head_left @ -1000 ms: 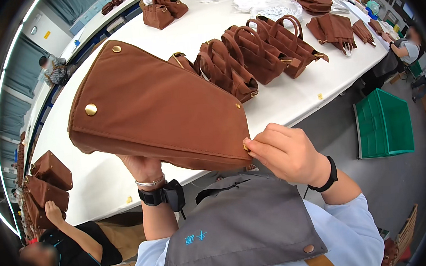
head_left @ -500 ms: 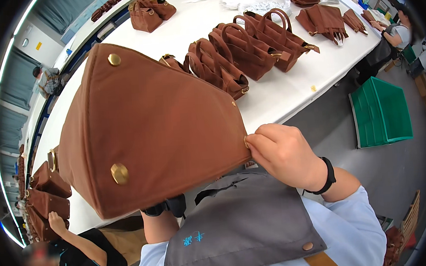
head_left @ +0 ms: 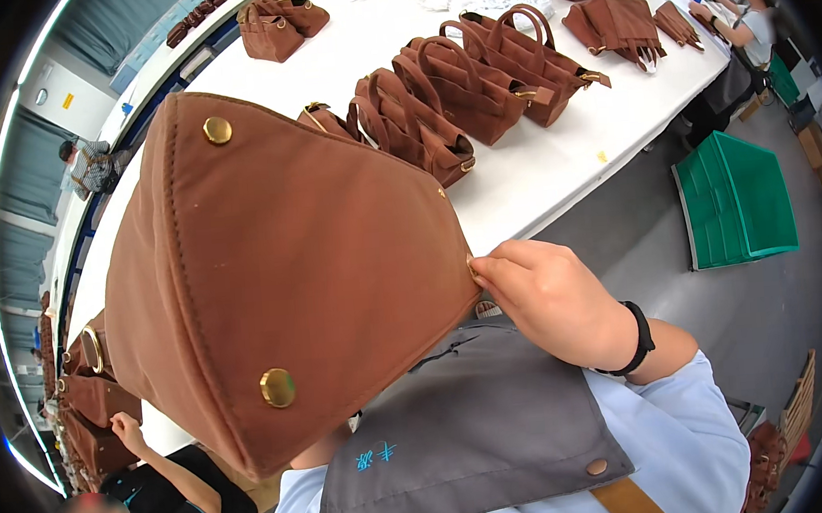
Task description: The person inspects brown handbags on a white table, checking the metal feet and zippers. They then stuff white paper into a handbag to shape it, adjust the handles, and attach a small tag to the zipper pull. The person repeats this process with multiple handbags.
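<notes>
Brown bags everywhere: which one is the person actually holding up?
The big brown bag lifted close to the camera, underside showing with round brass studs. The right hand pinches its corner. The other brown bags all rest on the white table.

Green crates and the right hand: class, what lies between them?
In the head view, only bare grey floor separates the green crates from the right hand.

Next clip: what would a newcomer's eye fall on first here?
A big brown bag, held up close with its gold-studded bottom facing the camera, fills the left and centre of the view. The right hand pinches its right corner; the left hand is hidden behind it. Beyond, a row of matching brown handbags stands on the long white table, with green crates on the floor to the right.
</notes>
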A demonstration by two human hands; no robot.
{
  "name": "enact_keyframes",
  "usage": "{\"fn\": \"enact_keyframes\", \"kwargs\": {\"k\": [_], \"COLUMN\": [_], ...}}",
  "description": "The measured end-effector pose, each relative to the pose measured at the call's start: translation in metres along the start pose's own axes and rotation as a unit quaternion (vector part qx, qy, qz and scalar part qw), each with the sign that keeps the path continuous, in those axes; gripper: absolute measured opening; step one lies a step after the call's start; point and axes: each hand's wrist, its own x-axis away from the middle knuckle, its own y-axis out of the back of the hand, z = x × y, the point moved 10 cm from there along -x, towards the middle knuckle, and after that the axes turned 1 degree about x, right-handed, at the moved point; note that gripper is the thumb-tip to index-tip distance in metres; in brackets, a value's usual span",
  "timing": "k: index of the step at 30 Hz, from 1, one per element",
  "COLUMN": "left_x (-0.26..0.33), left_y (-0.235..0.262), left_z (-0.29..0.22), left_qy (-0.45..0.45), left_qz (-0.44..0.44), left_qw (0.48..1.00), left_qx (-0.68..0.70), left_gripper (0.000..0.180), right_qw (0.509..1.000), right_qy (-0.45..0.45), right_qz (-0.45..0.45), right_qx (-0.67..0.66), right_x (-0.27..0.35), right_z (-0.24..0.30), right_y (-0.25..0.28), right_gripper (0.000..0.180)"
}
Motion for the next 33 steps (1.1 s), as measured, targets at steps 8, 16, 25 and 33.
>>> {"fn": "enact_keyframes", "kwargs": {"k": [8, 16, 25, 33], "left_x": [-0.001, -0.002, -0.003, 0.029], "left_y": [0.003, 0.016, 0.047, 0.098], "left_z": [-0.002, -0.004, -0.024, -0.037], "left_qy": [0.005, -0.007, -0.067, -0.153], "left_qz": [0.007, 0.0, -0.049, -0.507], "left_qw": [1.0, 0.999, 0.996, 0.841], "left_qx": [0.005, 0.031, 0.03, -0.107], "left_gripper": [0.048, 0.048, 0.049, 0.044], "right_qw": [0.995, 0.986, 0.588, 0.61], "right_qy": [-0.018, -0.067, -0.249, -0.176], "right_qz": [-0.009, -0.065, 0.005, -0.069], "right_qx": [0.094, -0.138, -0.77, -0.77], "right_x": [-0.004, -0.013, 0.001, -0.001], "right_z": [0.0, -0.026, -0.061, -0.105], "right_y": [-0.003, 0.0, -0.066, -0.054], "right_gripper": [0.01, 0.006, 0.008, 0.01]}}
